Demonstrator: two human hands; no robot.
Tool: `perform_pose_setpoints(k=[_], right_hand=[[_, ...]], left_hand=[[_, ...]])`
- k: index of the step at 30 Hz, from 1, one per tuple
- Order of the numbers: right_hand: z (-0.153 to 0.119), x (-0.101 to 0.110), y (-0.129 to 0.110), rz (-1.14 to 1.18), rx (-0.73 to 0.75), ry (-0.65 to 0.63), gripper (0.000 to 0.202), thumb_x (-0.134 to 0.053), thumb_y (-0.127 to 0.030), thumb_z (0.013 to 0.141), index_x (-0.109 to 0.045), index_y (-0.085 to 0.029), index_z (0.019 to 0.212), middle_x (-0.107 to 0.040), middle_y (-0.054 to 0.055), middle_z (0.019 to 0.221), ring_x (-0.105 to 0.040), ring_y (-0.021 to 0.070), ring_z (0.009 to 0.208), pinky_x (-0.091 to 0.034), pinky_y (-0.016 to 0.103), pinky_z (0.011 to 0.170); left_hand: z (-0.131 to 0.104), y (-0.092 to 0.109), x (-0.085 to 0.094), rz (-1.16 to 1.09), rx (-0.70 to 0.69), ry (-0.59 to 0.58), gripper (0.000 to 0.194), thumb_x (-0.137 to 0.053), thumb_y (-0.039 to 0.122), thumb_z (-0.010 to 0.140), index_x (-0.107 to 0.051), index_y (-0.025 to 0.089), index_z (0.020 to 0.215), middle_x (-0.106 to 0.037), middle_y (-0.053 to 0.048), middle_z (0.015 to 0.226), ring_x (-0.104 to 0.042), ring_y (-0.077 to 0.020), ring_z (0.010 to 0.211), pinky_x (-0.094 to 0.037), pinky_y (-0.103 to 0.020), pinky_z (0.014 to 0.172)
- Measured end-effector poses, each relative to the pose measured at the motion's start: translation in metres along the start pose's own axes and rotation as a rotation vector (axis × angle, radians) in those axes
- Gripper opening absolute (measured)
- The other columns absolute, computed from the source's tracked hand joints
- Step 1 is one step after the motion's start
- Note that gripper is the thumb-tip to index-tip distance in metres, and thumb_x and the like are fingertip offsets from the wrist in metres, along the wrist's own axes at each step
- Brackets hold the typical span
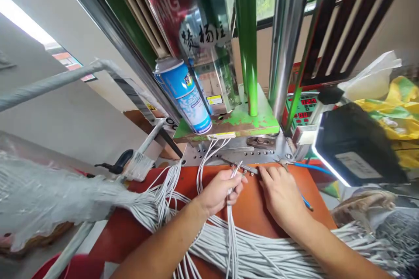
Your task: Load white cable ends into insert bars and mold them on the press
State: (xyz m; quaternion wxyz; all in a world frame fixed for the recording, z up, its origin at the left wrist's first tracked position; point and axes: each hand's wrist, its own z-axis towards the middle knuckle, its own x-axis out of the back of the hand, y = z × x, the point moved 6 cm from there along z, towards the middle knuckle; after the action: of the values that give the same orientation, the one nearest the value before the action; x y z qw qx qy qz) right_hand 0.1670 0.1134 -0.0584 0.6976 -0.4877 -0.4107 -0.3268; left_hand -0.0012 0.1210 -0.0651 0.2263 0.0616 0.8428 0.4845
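Observation:
My left hand is closed around a small bundle of white cables, whose upper ends stick out above the fingers and whose lengths hang toward me. To its right, my right hand rests at the back of the orange tabletop with bent fingers. Its fingertips meet the end of a thin metal bar; what they grip, if anything, is hidden. Several small metal pieces lie between the hands. Blue-handled pliers lie partly beneath my right hand.
A large bundle of white cables crosses the orange tabletop. Behind stands a green press base carrying a blue spray can. A black lamp stands right, near a red digital display. Plastic-wrapped cables extend left.

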Motion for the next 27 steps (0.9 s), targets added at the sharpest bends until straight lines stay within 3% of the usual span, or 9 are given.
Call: perform_pose_setpoints(k=[2, 4, 7, 9, 16, 21, 25, 27], right_hand=[[-0.001, -0.002, -0.002, -0.089, 0.046, -0.028, 0.035, -0.036, -0.015, 0.102, -0.067, -0.015, 0.12, -0.063, 0.013, 0.104, -0.053, 0.0306, 0.1, -0.041, 0.042, 0.086], [-0.003, 0.001, -0.002, -0.008, 0.077, -0.049, 0.029, -0.039, -0.024, 0.106, -0.068, -0.018, 0.109, -0.062, 0.01, 0.097, -0.055, 0.0269, 0.094, -0.041, 0.039, 0.083], [-0.005, 0.005, 0.006, 0.206, -0.018, -0.073, 0.028, -0.041, -0.037, 0.108, -0.063, -0.02, 0.106, -0.064, 0.005, 0.092, -0.059, 0.021, 0.081, -0.04, 0.033, 0.075], [-0.007, 0.003, 0.009, 0.225, -0.066, -0.106, 0.029, -0.04, -0.042, 0.108, -0.06, -0.022, 0.104, -0.065, 0.002, 0.087, -0.06, 0.0204, 0.076, -0.038, 0.033, 0.07], [-0.01, -0.012, -0.003, 0.112, 0.099, -0.12, 0.028, -0.035, -0.039, 0.109, -0.054, -0.024, 0.095, -0.065, 0.0, 0.081, -0.062, 0.0208, 0.071, -0.032, 0.033, 0.065], [-0.01, -0.016, -0.005, 0.043, 0.155, -0.101, 0.024, -0.038, -0.034, 0.107, -0.053, -0.024, 0.092, -0.064, 0.001, 0.08, -0.061, 0.0208, 0.066, -0.028, 0.033, 0.061], [-0.008, -0.012, -0.002, 0.126, 0.122, -0.099, 0.026, -0.036, -0.035, 0.107, -0.054, -0.024, 0.092, -0.066, 0.001, 0.082, -0.063, 0.0211, 0.074, -0.034, 0.033, 0.067], [-0.007, -0.007, 0.003, 0.139, 0.084, -0.068, 0.028, -0.035, -0.036, 0.108, -0.056, -0.023, 0.096, -0.068, 0.002, 0.086, -0.065, 0.0218, 0.078, -0.036, 0.033, 0.07]], left_hand=[[-0.002, -0.002, 0.002, 0.058, -0.049, 0.022, 0.043, -0.078, 0.049, 0.083, -0.064, 0.01, 0.094, -0.059, -0.001, 0.072, -0.056, -0.0085, 0.053, -0.048, -0.021, 0.05], [-0.002, -0.006, 0.0, 0.124, -0.056, 0.026, 0.047, -0.077, 0.053, 0.081, -0.063, 0.01, 0.093, -0.063, -0.003, 0.072, -0.063, -0.0139, 0.054, -0.054, -0.027, 0.052], [-0.002, -0.013, -0.003, 0.212, -0.007, 0.004, 0.045, -0.067, 0.056, 0.088, -0.061, 0.012, 0.095, -0.062, -0.002, 0.064, -0.058, -0.0129, 0.043, -0.046, -0.023, 0.041], [-0.002, -0.015, -0.003, 0.261, 0.021, -0.001, 0.039, -0.06, 0.052, 0.092, -0.06, 0.013, 0.094, -0.06, 0.0, 0.062, -0.054, -0.0107, 0.04, -0.041, -0.019, 0.037], [-0.001, -0.014, -0.007, 0.387, 0.042, 0.014, 0.026, -0.054, 0.039, 0.093, -0.06, 0.015, 0.086, -0.056, 0.003, 0.057, -0.047, -0.0086, 0.035, -0.032, -0.017, 0.032], [0.001, -0.016, -0.009, 0.409, 0.027, 0.137, 0.029, -0.054, 0.04, 0.092, -0.062, 0.014, 0.083, -0.051, 0.004, 0.052, -0.038, -0.0062, 0.033, -0.028, -0.017, 0.032], [0.002, -0.015, -0.011, 0.316, 0.064, 0.048, 0.039, -0.061, 0.053, 0.088, -0.061, 0.013, 0.091, -0.062, -0.002, 0.061, -0.055, -0.0117, 0.042, -0.04, -0.02, 0.039], [0.0, -0.01, -0.003, 0.302, 0.037, 0.084, 0.047, -0.063, 0.06, 0.087, -0.06, 0.013, 0.093, -0.062, -0.002, 0.062, -0.054, -0.0109, 0.042, -0.037, -0.019, 0.038]])
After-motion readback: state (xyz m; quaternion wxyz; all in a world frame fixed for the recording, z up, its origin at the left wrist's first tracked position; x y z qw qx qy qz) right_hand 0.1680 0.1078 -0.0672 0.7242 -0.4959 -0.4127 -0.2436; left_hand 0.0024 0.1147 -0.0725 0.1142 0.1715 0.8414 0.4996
